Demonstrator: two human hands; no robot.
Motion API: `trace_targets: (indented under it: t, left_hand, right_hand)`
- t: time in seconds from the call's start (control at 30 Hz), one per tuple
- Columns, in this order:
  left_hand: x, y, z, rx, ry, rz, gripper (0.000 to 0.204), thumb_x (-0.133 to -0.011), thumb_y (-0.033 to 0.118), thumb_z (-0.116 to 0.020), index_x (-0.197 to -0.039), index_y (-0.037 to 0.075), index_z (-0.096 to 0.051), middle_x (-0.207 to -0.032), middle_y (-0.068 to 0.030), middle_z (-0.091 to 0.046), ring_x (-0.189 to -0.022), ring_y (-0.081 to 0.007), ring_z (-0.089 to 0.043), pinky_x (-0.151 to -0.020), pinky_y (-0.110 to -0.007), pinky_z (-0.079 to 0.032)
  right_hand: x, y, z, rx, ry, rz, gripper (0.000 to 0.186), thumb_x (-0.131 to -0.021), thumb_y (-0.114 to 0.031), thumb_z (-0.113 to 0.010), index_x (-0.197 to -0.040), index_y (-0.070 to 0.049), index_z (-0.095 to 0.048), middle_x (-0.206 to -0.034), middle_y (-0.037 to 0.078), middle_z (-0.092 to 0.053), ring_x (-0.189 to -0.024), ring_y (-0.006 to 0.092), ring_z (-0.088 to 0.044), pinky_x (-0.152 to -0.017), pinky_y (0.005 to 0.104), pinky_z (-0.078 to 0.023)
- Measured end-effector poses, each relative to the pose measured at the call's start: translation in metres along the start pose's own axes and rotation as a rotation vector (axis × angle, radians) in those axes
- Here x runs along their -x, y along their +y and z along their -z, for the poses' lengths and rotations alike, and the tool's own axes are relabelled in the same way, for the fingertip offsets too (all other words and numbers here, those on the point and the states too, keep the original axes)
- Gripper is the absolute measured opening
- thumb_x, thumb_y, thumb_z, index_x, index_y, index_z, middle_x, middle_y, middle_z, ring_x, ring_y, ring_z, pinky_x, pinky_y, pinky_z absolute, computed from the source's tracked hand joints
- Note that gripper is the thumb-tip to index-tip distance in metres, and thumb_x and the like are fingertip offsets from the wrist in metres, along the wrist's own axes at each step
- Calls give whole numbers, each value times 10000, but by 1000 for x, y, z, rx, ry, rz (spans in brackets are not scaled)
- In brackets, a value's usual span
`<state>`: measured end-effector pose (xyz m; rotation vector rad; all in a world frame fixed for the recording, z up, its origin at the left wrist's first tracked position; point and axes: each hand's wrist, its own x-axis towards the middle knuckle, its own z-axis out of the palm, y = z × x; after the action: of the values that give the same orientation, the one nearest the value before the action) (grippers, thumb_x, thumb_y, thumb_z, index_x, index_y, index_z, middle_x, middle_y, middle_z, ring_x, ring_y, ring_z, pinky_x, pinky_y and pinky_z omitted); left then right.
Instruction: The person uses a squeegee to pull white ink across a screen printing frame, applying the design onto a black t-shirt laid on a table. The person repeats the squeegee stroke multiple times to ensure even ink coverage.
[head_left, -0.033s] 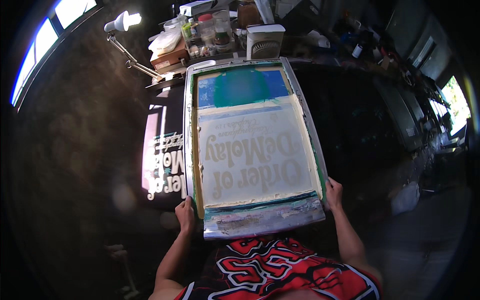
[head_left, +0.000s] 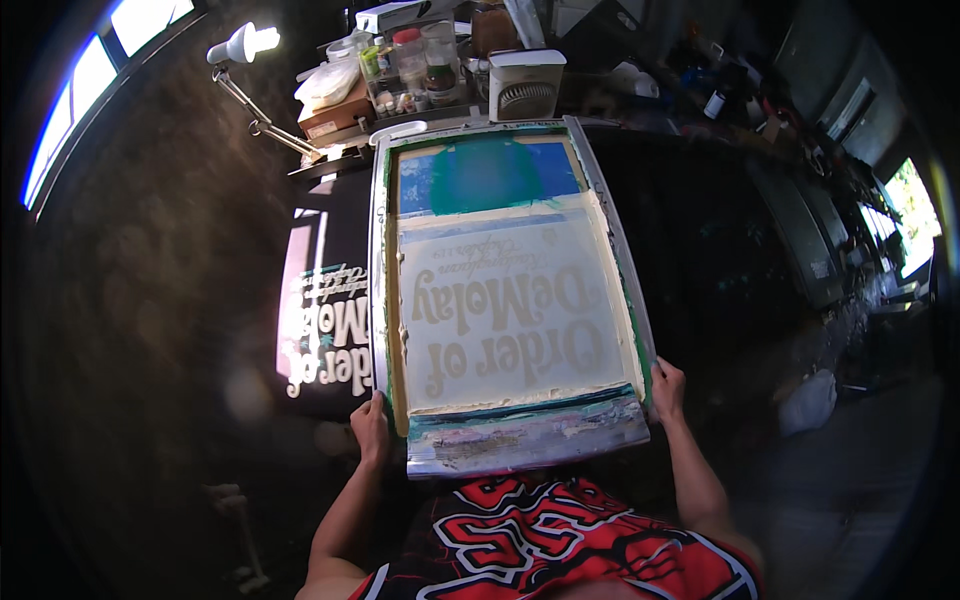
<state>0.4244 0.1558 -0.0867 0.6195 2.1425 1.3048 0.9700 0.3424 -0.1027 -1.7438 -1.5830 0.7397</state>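
A screen printing frame (head_left: 381, 250) lies lengthwise in front of me. Pale ink borders its mesh, which carries faint lettering, and a blue and teal area spans the far end. Across the near end rests a wide squeegee (head_left: 530, 445), smeared with ink. My left hand (head_left: 370, 432) is closed round the frame's left side near the front corner, thumb on top. Opposite it, my right hand (head_left: 667, 390) grips the right side; its fingers are partly hidden beneath. Left of the frame lies dark fabric (head_left: 345, 225) with pale printed lettering, partly covered by the frame.
A lit lamp (head_left: 245, 45) on a jointed arm stands at the back left. Behind the frame are jars and bottles (head_left: 410, 65), a cardboard box (head_left: 335, 112) and a white container (head_left: 525, 85). A pale plastic bag (head_left: 808, 402) is at the right.
The printed fabric and the things at the back appear slightly further left in view. My hands keep the same grip, and the frame hardly shifts in the picture.
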Motion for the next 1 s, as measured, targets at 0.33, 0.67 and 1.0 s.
trace_targets:
  t: [0.33,0.67,1.0]
  left_hand:
    - [108,44,-257,-112,45,-7,566,-979,404,-646,-666,-62,-577,-579,-38,-489,-583,-121,-425,-566,-376,-363]
    - [165,89,-282,-212,97,8,593,-964,440,-650,-695,-84,-586,-565,-100,-513,-576,-166,-457,-588,-412,-399]
    - [147,92,-272,-292,17,28,611,-967,470,-640,-721,-88,-611,-592,-142,-562,-587,-203,-528,-612,-434,-432]
  right_hand:
    - [-147,175,177,94,4,117,338,-968,-172,-591,-1154,90,-699,-935,299,-708,-878,406,-728,-759,417,-548]
    - [-163,183,233,54,-42,74,336,-975,-148,-593,-1177,107,-677,-1000,285,-724,-911,338,-733,-789,378,-533]
    - [-162,175,230,-97,-85,66,298,-957,-131,-531,-1075,101,-676,-816,289,-657,-697,295,-645,-696,399,-490]
